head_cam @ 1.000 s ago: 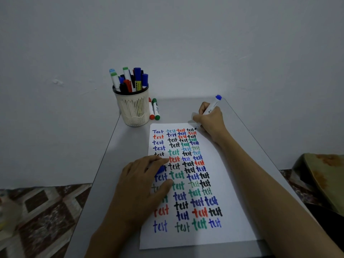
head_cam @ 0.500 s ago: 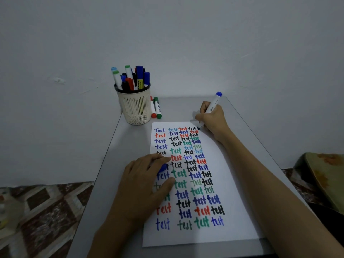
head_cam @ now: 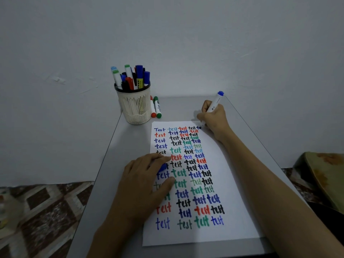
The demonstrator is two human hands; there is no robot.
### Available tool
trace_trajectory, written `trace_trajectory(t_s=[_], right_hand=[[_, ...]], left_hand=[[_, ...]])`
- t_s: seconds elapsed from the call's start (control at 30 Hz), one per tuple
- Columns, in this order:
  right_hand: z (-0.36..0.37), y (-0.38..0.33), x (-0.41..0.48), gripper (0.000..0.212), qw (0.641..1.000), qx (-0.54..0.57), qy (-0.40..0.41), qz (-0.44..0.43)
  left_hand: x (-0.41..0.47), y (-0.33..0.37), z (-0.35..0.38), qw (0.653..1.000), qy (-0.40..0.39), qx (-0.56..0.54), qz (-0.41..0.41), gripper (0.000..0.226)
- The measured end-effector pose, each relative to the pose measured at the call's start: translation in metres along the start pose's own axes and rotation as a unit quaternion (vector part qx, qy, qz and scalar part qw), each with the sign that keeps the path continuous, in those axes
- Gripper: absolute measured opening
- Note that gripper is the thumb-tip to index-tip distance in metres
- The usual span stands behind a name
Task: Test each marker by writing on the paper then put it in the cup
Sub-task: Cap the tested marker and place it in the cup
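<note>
Pinches the white marker (head_cam: 214,106) in the curled fingers of the right hand (head_cam: 214,121), blue end up and tilted toward the wall (head_cam: 186,34), tip down on the top right of the paper (head_cam: 234,202). Has added a fresh dark stroke or two at the end of the top row since a second ago, just right of the fourth "test"; too small to read as letters. Keeps the left hand (head_cam: 147,183) flat on the paper's left half, fingers spread, as before, with what may be a blue cap (head_cam: 162,167) tucked under the fingertips.

Beyond the paper, toward the far left corner of the table (head_cam: 115,164): the cream mesh cup (head_cam: 135,108), upright, crowded with capped markers (head_cam: 136,77), unmoved. Just right of it, lying side by side: a red-capped marker (head_cam: 153,108) and a green-capped marker (head_cam: 158,108). Left of the table, a patterned floor (head_cam: 37,211).
</note>
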State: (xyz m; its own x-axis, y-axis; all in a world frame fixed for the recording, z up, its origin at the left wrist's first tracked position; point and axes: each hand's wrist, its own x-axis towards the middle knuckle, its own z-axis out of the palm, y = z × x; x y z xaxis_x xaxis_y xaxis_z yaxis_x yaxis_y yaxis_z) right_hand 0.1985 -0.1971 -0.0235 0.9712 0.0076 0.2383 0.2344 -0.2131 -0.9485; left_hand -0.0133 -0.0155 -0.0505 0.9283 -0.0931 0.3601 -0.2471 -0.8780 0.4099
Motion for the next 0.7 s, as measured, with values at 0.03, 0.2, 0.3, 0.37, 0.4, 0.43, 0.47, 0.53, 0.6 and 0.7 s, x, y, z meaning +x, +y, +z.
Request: trace_trajectory(t_s=[0.03,0.2,0.3,0.37,0.4,0.43,0.47,0.53,0.6,0.7], right_hand=[[0.001,-0.001,-0.001,0.035,1.0,0.005,0.005,0.0],[-0.014,0.003,0.002,0.038,0.996,0.052,0.07,0.004],[-0.016,0.004,0.001,0.038,0.998,0.05,0.021,0.006],[-0.014,0.004,0.001,0.038,0.999,0.038,0.005,0.005],[-0.013,0.003,0.002,0.038,0.999,0.034,0.003,0.005],[-0.013,0.004,0.002,0.037,0.999,0.032,0.002,0.006],[-0.014,0.004,0.003,0.037,1.0,0.029,0.0,0.007],[-0.014,0.005,0.003,0.037,1.0,0.022,0.002,0.007],[-0.013,0.006,0.003,0.036,1.0,0.006,0.007,-0.001],[-0.012,0.006,0.003,0.034,1.0,-0.008,0.001,-0.008]], left_hand=[[0.0,0.0,0.0,1.0,0.0,0.0,-0.001,0.058],[0.0,-0.001,0.001,1.0,-0.002,0.005,0.001,0.058],[-0.001,0.0,0.0,1.0,0.002,0.001,0.001,0.059],[0.0,0.0,0.0,1.0,0.005,-0.002,0.003,0.059],[0.0,0.0,0.0,1.0,0.005,-0.002,0.003,0.059],[0.0,0.0,0.0,1.0,0.005,-0.001,0.002,0.059],[-0.001,-0.001,0.001,1.0,0.005,0.001,0.001,0.058],[-0.001,-0.001,0.001,1.0,0.005,0.002,-0.001,0.058],[-0.001,-0.001,0.001,1.0,0.003,0.002,-0.002,0.059],[0.0,-0.001,0.002,1.0,0.001,0.007,-0.001,0.06]])
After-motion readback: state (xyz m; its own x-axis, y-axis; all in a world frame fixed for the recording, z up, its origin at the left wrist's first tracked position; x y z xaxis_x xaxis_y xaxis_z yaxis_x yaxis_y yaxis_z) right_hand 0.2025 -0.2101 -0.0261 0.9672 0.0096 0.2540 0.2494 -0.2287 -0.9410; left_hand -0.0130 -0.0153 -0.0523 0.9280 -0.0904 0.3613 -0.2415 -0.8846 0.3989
